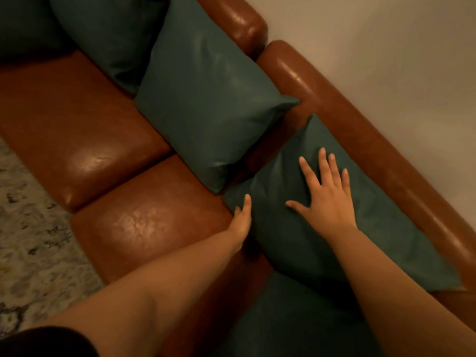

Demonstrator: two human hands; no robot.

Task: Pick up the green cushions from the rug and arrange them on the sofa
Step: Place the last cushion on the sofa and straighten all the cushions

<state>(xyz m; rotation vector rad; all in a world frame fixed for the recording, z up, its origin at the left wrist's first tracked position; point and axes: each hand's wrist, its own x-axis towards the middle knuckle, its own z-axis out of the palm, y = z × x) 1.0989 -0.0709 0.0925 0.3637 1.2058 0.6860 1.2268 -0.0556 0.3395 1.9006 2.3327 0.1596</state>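
**Head view: both hands on a green cushion leaning on the sofa back**

The near cushion is already on the sofa, propped against the backrest. Its long axis runs along that backrest, from upper left to lower right in the picture.

The right hand lies flat on the cushion's face with the fingers straight and spread. It holds nothing and only presses or rests there. It is the hand nearer the backrest.

The left hand is at the cushion's front corner, on the seat side. Its thumb lies up along the edge and its other fingers are mostly hidden. I cannot tell whether it pinches the corner or just touches it.

From the right fingertips, the cushion's top edge and the backrest lie straight ahead. My guess is that the next move is a push or pat that way to seat the cushion upright. The left hand would steady or tug the front corner.

The sofa is the only thing holding others:
- A middle cushion stands just beside the near one, their corners close.
- A far cushion leans behind it, partly overlapped.
- A darker green shape sits at the top left corner.
- A low cushion shows at the bottom edge, under the right forearm.

The visible strip of rug on the left shows no cushions.
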